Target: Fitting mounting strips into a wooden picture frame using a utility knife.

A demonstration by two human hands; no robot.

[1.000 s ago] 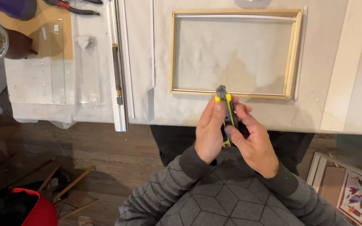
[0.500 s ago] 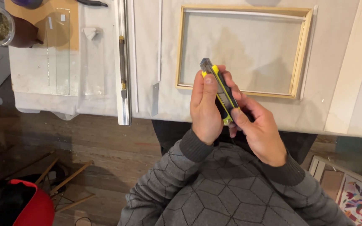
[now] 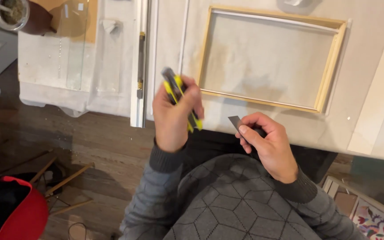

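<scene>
My left hand [image 3: 173, 116] grips a yellow and black utility knife [image 3: 179, 97], its tip pointing up and to the left over the table edge. My right hand [image 3: 267, 144] pinches a thin dark blade piece [image 3: 236, 125] between thumb and fingers, a short way right of the knife. Both hands hover in front of my grey patterned sweater [image 3: 227, 200]. Beyond them, a rectangular wooden stretcher frame [image 3: 330, 66] lies flat on the pale canvas-covered table [image 3: 370, 93].
A long metal ruler [image 3: 140, 66] lies along a white strip at the table's left part. A clear plastic sheet [image 3: 70, 49] and a brown cup [image 3: 16, 15] are at far left. On the wooden floor: a red object [image 3: 21, 213], wooden sticks [image 3: 65, 180], a patterned picture [image 3: 374, 220].
My hands have come apart: the left carried the knife up and leftward, and the right now holds a separate dark blade piece. The view shifted closer.
</scene>
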